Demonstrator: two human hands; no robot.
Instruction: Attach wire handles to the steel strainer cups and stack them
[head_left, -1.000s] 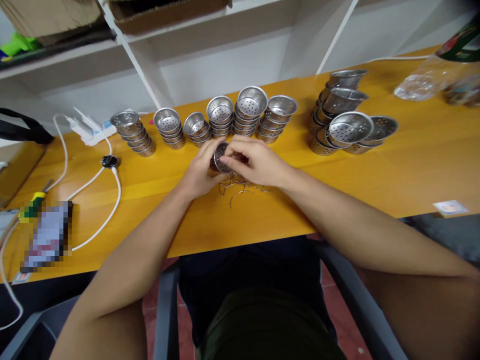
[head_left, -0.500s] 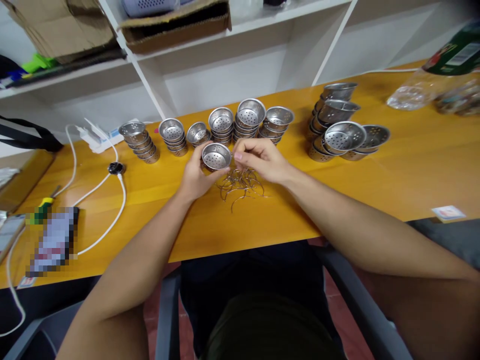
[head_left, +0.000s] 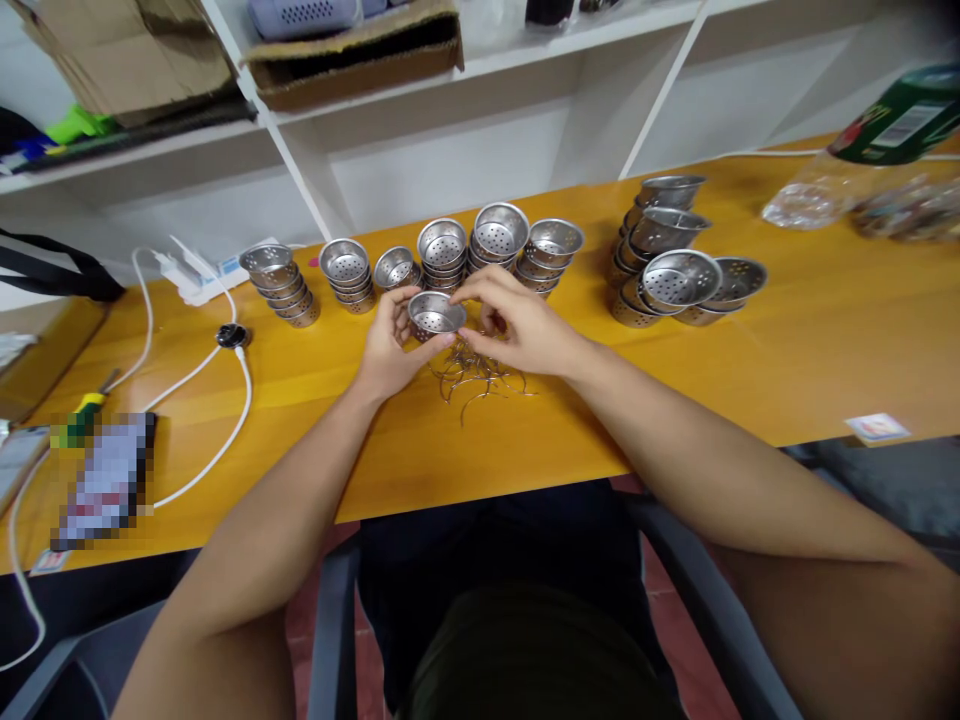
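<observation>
My left hand (head_left: 391,345) is closed round the left side of a small perforated metal cup (head_left: 436,314), its thumb along the near side. The cup's open top faces up, and it is held just above the table. At the cup's right side is my right hand (head_left: 517,325), with index fingertip on the rim and thumb against the lower wall. Whether a wire is also between those fingers cannot be made out. A loose heap of thin curved metal wires (head_left: 484,375) lies on the table under and beside my right hand.
Behind my hands stand stacks of perforated cups (head_left: 442,245), with another stack (head_left: 277,280) farther left. More stacked cups (head_left: 679,280) stand to the right, near a plastic bottle (head_left: 862,150). White cables (head_left: 247,400), a power strip (head_left: 206,282) and a screwdriver (head_left: 86,415) lie left.
My right hand has gone from a pinch beside the cup's right rim to wider-set fingers touching its rim and side. The cup has shifted slightly down and right.
</observation>
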